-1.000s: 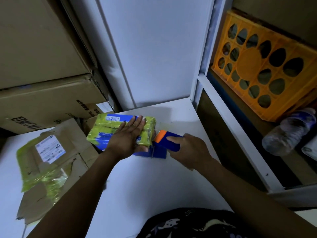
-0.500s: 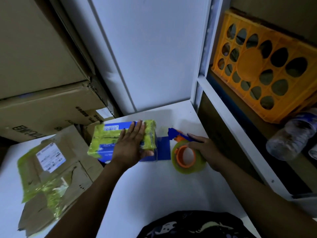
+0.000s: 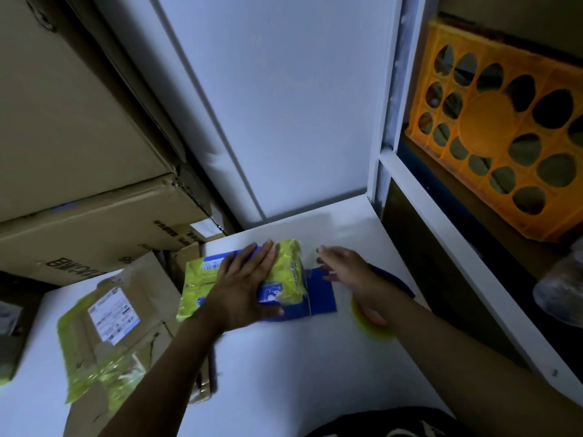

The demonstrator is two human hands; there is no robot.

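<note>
A blue box (image 3: 320, 294) wrapped in yellow-green tape lies on the white table (image 3: 284, 367). My left hand (image 3: 244, 287) presses flat on its top with the fingers spread. My right hand (image 3: 345, 271) reaches to the box's right end with straight fingers at a loose strip of clear tape; the hand is blurred. The tape dispenser lies on the table under my right wrist, where its blue handle (image 3: 397, 280) and yellow tape roll (image 3: 367, 324) show.
Flattened cardboard (image 3: 126, 329) with yellow tape and a white label lies at the left. Stacked cardboard boxes (image 3: 94, 212) rise behind it. A white shelf rail (image 3: 448, 247) borders the right, with an orange crate (image 3: 504, 146) and a plastic bottle (image 3: 561, 288) beyond.
My right hand drew the dispenser off the box's right end, set it down on the table and let go. It now reaches back to the box end. My left hand stayed on the box.
</note>
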